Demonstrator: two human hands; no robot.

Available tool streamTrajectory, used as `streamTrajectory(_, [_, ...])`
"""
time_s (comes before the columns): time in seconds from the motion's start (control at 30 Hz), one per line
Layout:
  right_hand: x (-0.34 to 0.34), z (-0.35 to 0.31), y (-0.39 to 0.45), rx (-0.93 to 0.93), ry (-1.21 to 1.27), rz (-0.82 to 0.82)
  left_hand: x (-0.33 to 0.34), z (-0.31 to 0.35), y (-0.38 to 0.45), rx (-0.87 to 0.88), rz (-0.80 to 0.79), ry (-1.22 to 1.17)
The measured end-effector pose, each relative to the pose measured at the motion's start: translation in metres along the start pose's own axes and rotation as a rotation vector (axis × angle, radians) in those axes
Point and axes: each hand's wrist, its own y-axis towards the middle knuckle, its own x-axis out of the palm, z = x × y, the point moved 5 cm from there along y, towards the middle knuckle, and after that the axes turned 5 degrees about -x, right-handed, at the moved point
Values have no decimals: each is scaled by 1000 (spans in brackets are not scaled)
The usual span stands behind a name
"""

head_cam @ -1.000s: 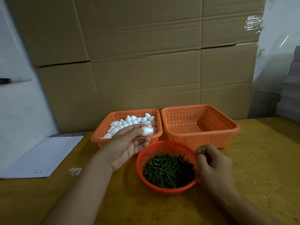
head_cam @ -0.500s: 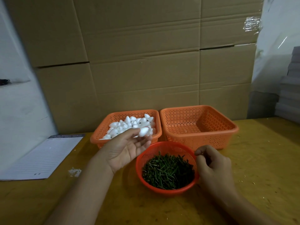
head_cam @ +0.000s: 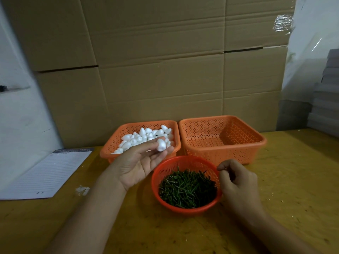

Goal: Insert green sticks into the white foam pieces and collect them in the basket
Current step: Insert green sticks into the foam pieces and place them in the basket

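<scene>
My left hand (head_cam: 136,165) is palm-up in front of the left orange basket (head_cam: 110,149), which holds several white foam pieces (head_cam: 145,137). It holds one white foam piece (head_cam: 161,145) at its fingertips. A round red bowl (head_cam: 165,167) full of short green sticks (head_cam: 187,187) stands in front of both baskets. My right hand (head_cam: 238,187) rests at the bowl's right rim, thumb and forefinger pinched together. Whether a stick is between them is too small to tell. The right orange basket (head_cam: 207,129) has nothing in it.
A lined paper pad (head_cam: 45,175) lies at the left on the yellow wooden table (head_cam: 293,180). A scrap of white debris (head_cam: 82,190) sits near my left forearm. Cardboard boxes (head_cam: 165,61) form a wall behind the baskets. Grey stacked items (head_cam: 326,99) stand at the far right.
My left hand has turned the foam piece from lying sideways to standing at its fingertips. My right hand has stayed at the bowl's rim.
</scene>
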Motion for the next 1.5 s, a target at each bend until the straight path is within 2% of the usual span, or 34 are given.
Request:
streamTrajectory(0.27, [0,0,-1,-5,6,-20,1,1,0,40,32,-10])
streamTrajectory(0.37, [1,-2,1,62,-25,-73,0,0,-1,48,66,43])
streamTrajectory(0.43, [2,-4,5,108,-116,-173,0,-2,-1,42,79,91])
streamTrajectory(0.57, [-1,-19,20,26,-412,-329,-1,-2,-1,50,99,120])
streamTrajectory(0.67, [1,-32,32,-48,-438,-417,0,0,-2,58,109,108])
streamTrajectory(0.8, [22,-44,32,-93,-378,-721,1,-1,-3,68,117,95])
streamTrajectory(0.87, [37,-43,25,-92,-428,-841,1,-1,-3,67,117,97])
streamTrajectory(0.97, [54,-39,12,-120,-550,-930,1,-2,-2,58,113,109])
streamTrajectory(1.17, [58,-39,7,-138,-511,-1009,0,-3,-1,50,114,116])
streamTrajectory(1.37, [52,-42,21,-156,-453,-902,-1,-5,0,54,121,119])
streamTrajectory(1.5, [51,-37,22,-146,-479,-948,-1,-6,0,44,115,133])
